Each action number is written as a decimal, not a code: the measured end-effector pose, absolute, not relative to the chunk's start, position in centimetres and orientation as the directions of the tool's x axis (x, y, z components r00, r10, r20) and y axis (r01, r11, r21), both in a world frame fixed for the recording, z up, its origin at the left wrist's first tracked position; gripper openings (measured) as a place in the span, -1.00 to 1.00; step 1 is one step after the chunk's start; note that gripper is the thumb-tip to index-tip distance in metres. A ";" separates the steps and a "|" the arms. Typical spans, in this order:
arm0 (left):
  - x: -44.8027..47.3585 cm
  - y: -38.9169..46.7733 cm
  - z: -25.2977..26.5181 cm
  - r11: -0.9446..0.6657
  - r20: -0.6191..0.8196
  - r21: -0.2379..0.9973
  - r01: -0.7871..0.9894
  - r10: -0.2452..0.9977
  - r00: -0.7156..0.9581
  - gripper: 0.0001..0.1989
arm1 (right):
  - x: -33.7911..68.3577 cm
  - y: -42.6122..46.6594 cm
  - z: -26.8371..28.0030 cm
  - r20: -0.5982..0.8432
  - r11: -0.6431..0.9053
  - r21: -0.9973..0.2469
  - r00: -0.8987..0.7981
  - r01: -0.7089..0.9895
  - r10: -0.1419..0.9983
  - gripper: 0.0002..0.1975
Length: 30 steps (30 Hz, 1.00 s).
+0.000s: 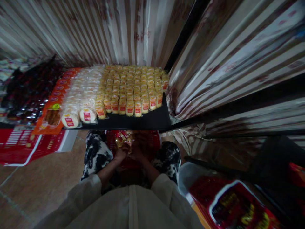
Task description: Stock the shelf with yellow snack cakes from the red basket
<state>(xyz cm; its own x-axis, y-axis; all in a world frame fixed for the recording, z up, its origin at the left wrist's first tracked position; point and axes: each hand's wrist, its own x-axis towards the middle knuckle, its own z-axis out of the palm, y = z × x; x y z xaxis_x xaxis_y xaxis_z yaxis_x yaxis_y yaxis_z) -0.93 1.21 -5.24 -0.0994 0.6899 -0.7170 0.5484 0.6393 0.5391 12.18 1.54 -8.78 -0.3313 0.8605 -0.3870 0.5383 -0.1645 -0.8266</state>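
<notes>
Between my knees is a red basket [156, 141] holding small yellow wrapped snacks [119, 142]. Both hands are down in it, close together in dim light. My left hand [122, 152] has its fingers curled beside the snacks; what lies in them is hard to make out. My right hand [136, 152] is close by on the right, its fingers lost in shadow. Just beyond the basket, rows of yellow packaged cakes [130, 107] with red labels stand on a black shelf [152, 119]. Round white packaged cakes [88, 115] are lined up to their left.
Further left along the shelf lie orange snack packs [51, 119] and dark shiny packets [28, 92]. A red basket with a white handle [33, 151] sits below them. Striped curtains [133, 35] hang behind and to the right. Red packages [238, 206] are at lower right.
</notes>
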 end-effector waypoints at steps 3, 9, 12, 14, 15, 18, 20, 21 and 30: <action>-1.8 1.3 -4.2 0.672 -0.674 0.566 0.477 0.711 -0.201 -0.75 | 12.9 2.3 -7.4 -0.394 -0.166 -0.815 -0.321 0.555 0.861 -0.82; -2.8 1.2 -2.0 0.675 -0.643 0.676 0.296 0.736 -0.211 -0.82 | 14.4 3.3 -2.8 -0.291 -0.066 -0.847 -0.356 0.528 0.888 -0.69; -2.7 0.7 -0.5 0.649 -0.632 0.730 0.214 0.760 -0.152 -0.80 | 15.2 3.4 -0.5 -0.226 -0.011 -0.870 -0.378 0.492 0.898 -0.63; -2.7 0.4 0.6 0.622 -0.616 0.772 0.133 0.783 -0.089 -0.75 | 15.7 3.3 0.7 -0.177 0.015 -0.894 -0.384 0.448 0.906 -0.57; -2.7 0.3 1.2 0.604 -0.602 0.792 0.090 0.797 -0.053 -0.71 | 16.0 3.4 1.3 -0.156 0.023 -0.906 -0.383 0.423 0.911 -0.54; -2.6 0.3 3.1 0.544 -0.544 0.839 0.001 0.839 0.014 -0.64 | 16.5 3.4 2.8 -0.125 0.008 -0.934 -0.346 0.358 0.930 -0.47; -2.2 0.5 4.3 0.523 -0.523 0.852 -0.008 0.852 -0.003 -0.64 | 16.6 3.5 3.7 -0.134 -0.046 -0.957 -0.298 0.286 0.945 -0.47; -1.9 0.6 4.8 0.520 -0.520 0.854 -0.017 0.854 -0.018 -0.64 | 16.5 3.4 4.1 -0.143 -0.079 -0.970 -0.277 0.229 0.950 -0.48; 0.2 0.3 6.8 0.434 -0.434 0.899 0.055 0.901 -0.009 -0.73 | 15.8 3.0 4.9 -0.129 -0.141 -0.988 -0.167 -0.061 0.977 -0.48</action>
